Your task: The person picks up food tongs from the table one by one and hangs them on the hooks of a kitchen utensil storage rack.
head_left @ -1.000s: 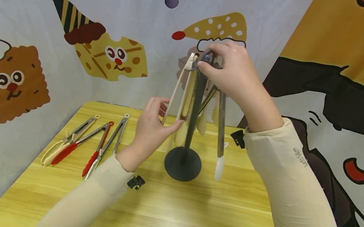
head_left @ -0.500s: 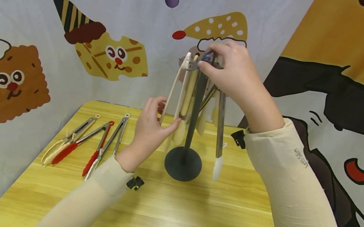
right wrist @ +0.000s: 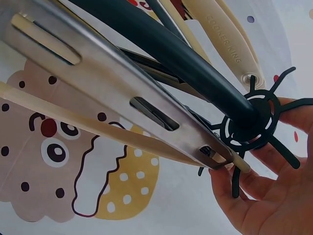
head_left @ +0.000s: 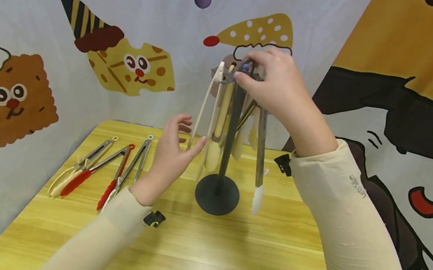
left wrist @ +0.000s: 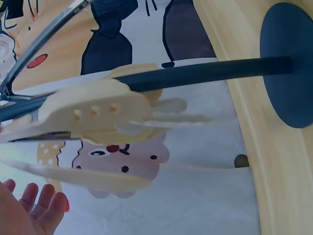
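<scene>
A black stand rises from a round base [head_left: 217,194], and a wheel of hooks [right wrist: 284,152] tops its pole [head_left: 229,141]. My right hand [head_left: 280,81] grips the stand's top ring. On the left side hang cream tongs [head_left: 220,75], their two arms spread. My left hand [head_left: 171,151] is beside them, fingers and thumb apart; the left wrist view shows a gap between its fingertips [left wrist: 58,201] and the blurred tongs arm [left wrist: 98,177]. Steel tongs [head_left: 260,146] with white tips hang on the right. Other cream utensils hang behind the pole, partly hidden.
Several steel tongs lie at the table's left: one with cream tips [head_left: 86,164], red-tipped ones [head_left: 79,181], and one with pale tips [head_left: 136,165] partly behind my left wrist. The wooden table [head_left: 214,257] ends at a printed curtain [head_left: 156,7].
My left hand has drawn away to the left from the cream tongs and its fingers have spread. The hanging tongs have shifted slightly left. My right hand still holds the stand's top.
</scene>
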### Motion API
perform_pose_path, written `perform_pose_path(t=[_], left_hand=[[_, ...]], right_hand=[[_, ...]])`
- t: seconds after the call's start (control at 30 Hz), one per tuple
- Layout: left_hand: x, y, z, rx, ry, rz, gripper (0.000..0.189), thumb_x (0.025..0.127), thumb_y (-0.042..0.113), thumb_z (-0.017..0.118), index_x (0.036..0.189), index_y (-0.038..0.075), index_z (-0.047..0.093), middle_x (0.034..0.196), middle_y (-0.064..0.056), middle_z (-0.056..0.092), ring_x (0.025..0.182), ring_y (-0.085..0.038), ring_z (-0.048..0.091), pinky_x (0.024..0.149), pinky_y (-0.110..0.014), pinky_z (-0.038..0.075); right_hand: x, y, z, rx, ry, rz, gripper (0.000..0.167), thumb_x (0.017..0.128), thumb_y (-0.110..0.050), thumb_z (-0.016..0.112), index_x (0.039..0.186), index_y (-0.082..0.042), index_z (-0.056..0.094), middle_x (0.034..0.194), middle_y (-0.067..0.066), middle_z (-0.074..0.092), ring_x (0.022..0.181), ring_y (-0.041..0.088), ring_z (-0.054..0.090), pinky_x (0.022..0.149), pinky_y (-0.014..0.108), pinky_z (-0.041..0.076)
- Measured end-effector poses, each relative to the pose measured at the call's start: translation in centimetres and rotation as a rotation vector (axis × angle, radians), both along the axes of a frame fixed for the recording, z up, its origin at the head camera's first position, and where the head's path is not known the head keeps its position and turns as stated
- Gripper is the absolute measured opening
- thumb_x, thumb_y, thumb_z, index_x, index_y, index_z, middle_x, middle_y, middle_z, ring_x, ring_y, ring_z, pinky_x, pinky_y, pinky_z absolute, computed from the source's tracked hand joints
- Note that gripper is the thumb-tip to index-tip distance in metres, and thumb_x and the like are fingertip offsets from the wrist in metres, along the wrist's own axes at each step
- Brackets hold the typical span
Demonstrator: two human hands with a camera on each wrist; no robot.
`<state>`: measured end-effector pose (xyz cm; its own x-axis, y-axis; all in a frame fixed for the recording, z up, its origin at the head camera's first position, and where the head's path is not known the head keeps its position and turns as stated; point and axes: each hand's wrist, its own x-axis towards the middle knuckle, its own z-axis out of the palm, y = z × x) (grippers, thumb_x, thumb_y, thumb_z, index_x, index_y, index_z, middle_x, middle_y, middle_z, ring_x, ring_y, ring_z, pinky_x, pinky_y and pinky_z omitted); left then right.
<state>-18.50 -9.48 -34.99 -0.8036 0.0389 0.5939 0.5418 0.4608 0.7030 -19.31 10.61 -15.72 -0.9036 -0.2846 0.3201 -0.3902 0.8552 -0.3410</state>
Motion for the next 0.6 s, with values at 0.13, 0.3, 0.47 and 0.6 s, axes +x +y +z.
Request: perform_pose_path(t=[0.13,0.3,0.47,0.6], left_hand=[[0.1,-1.0,-0.5,0.054,-0.004,-0.049,0.054,0.095,0.035,0.052,0.139,0.011,0.032,0.129,-0.009,0.044,0.114,-0.024,0.048,0.091,-0.043,0.044],[-0.4,-2.5,-1.2,0.050,0.017,-0.003,0.055,0.097,0.034,0.047,0.143,0.011,0.029,0.135,-0.011,0.042,0.120,-0.025,0.043,0.095,-0.047,0.040],[-1.0,-3.9,-2.2,-0.004,-0.053,0.051,0.053,0.100,0.033,0.044,0.145,0.011,0.029,0.136,-0.013,0.040,0.122,-0.029,0.040,0.097,-0.047,0.036],[-1.4,-4.7,-3.2,-0.046,-0.134,0.070,0.052,0.100,0.034,0.041,0.145,0.010,0.028,0.136,-0.015,0.038,0.122,-0.032,0.039,0.098,-0.047,0.036]], right_hand=[[-0.1,0.0,0.1,0.003,0.006,0.016,0.045,0.093,-0.043,0.053,0.128,-0.015,0.057,0.134,0.006,0.050,0.129,0.026,0.038,0.103,0.046,0.035],[-0.3,0.2,0.3,0.004,-0.002,0.035,0.046,0.093,-0.043,0.054,0.128,-0.014,0.058,0.130,0.006,0.053,0.128,0.026,0.039,0.105,0.045,0.033],[-0.5,0.4,0.3,-0.005,0.015,0.055,0.044,0.092,-0.042,0.056,0.125,-0.013,0.059,0.123,0.006,0.056,0.125,0.026,0.041,0.105,0.044,0.032],[-0.5,0.5,0.2,-0.012,0.023,0.067,0.043,0.092,-0.042,0.056,0.123,-0.014,0.060,0.119,0.006,0.056,0.124,0.026,0.042,0.105,0.045,0.032]])
